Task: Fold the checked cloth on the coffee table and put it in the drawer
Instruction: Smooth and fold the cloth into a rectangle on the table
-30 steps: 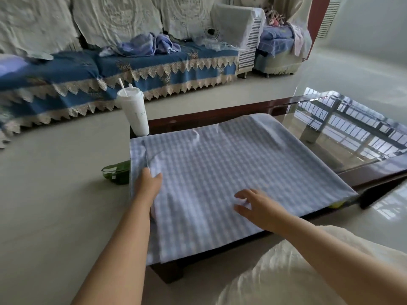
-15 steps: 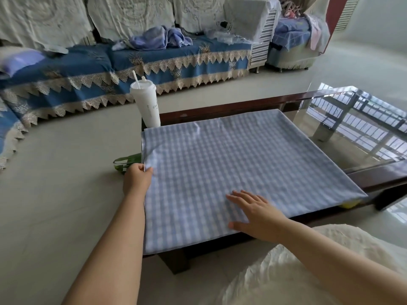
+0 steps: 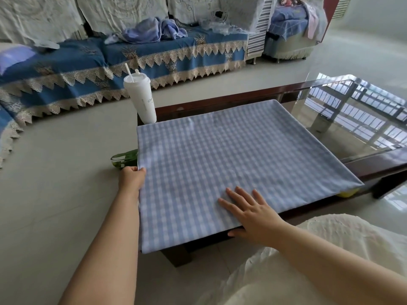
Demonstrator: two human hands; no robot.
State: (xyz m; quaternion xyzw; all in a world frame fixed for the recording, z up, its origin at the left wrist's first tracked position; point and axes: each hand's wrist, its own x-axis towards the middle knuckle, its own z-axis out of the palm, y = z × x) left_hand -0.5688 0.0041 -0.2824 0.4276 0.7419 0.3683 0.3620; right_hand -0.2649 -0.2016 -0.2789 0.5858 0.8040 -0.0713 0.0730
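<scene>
**Checked cloth flat on the table, both hands at its near end**

The checked cloth [image 3: 231, 170] lies spread over the left end of the coffee table [image 3: 372, 166], its near left corner hanging off the edge. Your left hand [image 3: 132, 178] has its fingers closed on the cloth's left edge. Your right hand [image 3: 251, 213] rests flat near the near edge, fingers spread wide. A white cup [image 3: 142, 100] stands just beyond the far left corner.
</scene>
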